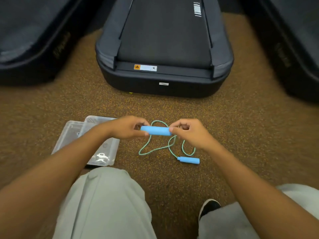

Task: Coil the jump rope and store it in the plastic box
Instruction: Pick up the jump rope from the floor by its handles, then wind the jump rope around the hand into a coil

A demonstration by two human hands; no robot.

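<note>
- Hands: left hand and right hand each pinch one end of a blue handle, held level above the floor.
- Rope: green cord lies in loose, crossing loops on the floor below the hands; the second handle rests at its near end.
- Box: clear plastic, on the floor to the left, just beside the rope, partly under the left forearm.
- Risk: crossed loops may tighten into a knot if the cord is pulled before it is untwisted.
- Risk: the free handle may drag and snag during coiling; an oversized coil may not seat in the box.
- Hidden: the box's near corner; lid and tray are hard to separate. Cord entry at the held handle is obscured by the right fingers.
- Treadmill edges are cut off.
</note>
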